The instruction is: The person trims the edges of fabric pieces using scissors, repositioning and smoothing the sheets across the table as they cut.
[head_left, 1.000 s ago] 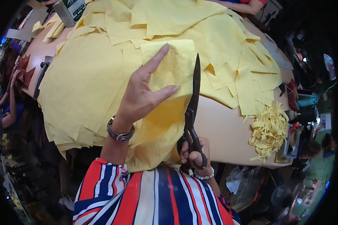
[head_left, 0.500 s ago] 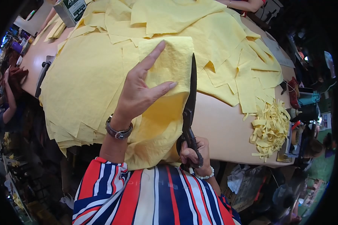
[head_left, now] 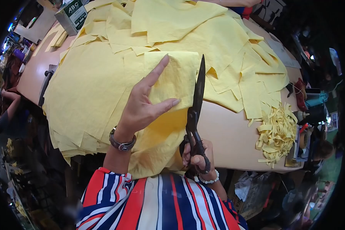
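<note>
My left hand (head_left: 142, 101) lies on a yellow cloth piece (head_left: 176, 76), index finger and thumb spread wide over it; the other fingers are mostly hidden. The near part of this cloth hangs in folds toward my striped shirt. In my right hand (head_left: 203, 159) is a pair of large dark scissors (head_left: 195, 103), my fingers through the handle loops. Its blades point away from me along the cloth's right edge. Whether the blades are slightly apart is hard to tell. Under and around the piece spreads a pile of yellow cloth (head_left: 88, 88).
Thin yellow offcuts (head_left: 278, 134) are heaped at the table's right end. A metal can (head_left: 71, 17) stands at the back left, near a dark clamp-like object (head_left: 46, 84). Other people's arms (head_left: 234, 3) show at the far side and left. The table (head_left: 226, 142) has a rounded near edge.
The cloth piece's top edge sits lower, nearer me. The scissors' handles have spread and the blades lean a little further right. My left hand keeps its pose; the view has shifted slightly.
</note>
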A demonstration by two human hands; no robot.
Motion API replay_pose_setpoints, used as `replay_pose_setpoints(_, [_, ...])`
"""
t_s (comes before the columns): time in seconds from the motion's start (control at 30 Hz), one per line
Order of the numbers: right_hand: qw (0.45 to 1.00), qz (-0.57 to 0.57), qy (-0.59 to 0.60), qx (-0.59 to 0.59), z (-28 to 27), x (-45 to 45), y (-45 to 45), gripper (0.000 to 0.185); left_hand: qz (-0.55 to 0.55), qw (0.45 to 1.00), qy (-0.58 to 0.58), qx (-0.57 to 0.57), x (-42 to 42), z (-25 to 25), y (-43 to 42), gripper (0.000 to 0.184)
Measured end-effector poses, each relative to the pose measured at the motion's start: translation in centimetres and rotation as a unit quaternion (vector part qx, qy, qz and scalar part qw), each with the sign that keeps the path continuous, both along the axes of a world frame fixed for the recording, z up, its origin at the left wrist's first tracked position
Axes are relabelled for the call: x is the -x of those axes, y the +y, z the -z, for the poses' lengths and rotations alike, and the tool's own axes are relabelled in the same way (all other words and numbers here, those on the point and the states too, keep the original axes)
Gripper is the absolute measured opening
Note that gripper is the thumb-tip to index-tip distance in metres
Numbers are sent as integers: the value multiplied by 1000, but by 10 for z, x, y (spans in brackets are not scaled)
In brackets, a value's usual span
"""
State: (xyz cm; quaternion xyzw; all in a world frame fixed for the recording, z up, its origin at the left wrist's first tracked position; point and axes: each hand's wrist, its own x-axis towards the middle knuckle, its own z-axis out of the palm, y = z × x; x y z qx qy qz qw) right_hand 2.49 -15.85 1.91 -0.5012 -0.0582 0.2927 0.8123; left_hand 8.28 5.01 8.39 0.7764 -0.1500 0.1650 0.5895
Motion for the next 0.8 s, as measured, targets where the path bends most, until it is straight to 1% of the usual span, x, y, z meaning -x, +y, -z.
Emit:
replay_pose_setpoints(0.13, [1000, 9, -11, 5, 0, -6, 3, 41, 18, 1000, 10, -7, 4, 1, 0, 77])
replay_pose_setpoints(0.23, [1000, 11, -7, 2, -1, -8, 4, 44, 29, 999, 19, 23, 5, 5, -3, 80])
replay_pose_setpoints(0.43, [999, 18, -32, -2, 12, -5, 4, 47, 12, 1000, 1, -3, 3, 7, -4, 81])
replay_pose_setpoints(0.6, [1000, 10, -4, 10, 5, -7, 5, 48, 31, 999, 31, 6, 2, 7, -3, 80])
replay_pose_setpoints(0.7, [1000, 21, -15, 5, 4, -7, 6, 48, 32, 999, 28, -5, 5, 7, -5, 81])
replay_pose_setpoints(0.8, [999, 36, -28, -9, 10, -6, 7, 43, 29, 999, 30, -10, 4, 8, -5, 81])
